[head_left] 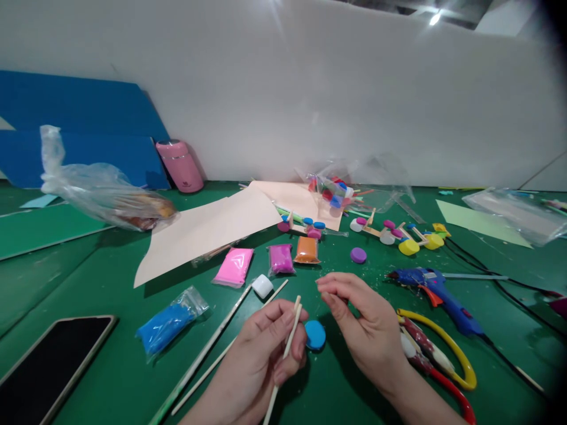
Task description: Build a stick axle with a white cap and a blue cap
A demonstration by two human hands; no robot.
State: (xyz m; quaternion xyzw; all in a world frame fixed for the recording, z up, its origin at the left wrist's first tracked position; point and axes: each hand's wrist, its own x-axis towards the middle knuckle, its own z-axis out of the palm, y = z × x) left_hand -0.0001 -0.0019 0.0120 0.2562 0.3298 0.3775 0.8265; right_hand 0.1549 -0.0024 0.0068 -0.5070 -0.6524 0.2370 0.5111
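Observation:
My left hand (pixel 270 354) is closed around thin wooden sticks (pixel 290 336); two tips show side by side above the fingers. Opposite it, my right hand (pixel 363 324) hovers with fingers loosely bent and the thumb near the index fingertip; nothing shows between them. A blue clay disc (pixel 315 335) lies on the green table between the hands. Beyond my left hand are a white clay piece (pixel 263 286) and another wooden stick (pixel 221 354). A longer, paint-marked stick (pixel 208 345) runs alongside. Red and yellow handled pliers (pixel 465 360) lie by my right wrist.
A blue glue gun (pixel 438 289) with a black cable lies right. Packets of pink (pixel 234 265), purple (pixel 281 258), orange (pixel 307 250) and blue clay (pixel 168 321) sit ahead and left. Stick-and-clay models (pixel 390 231) stand behind. A phone (pixel 57 366) lies left; a pink flask (pixel 181 166) stands behind.

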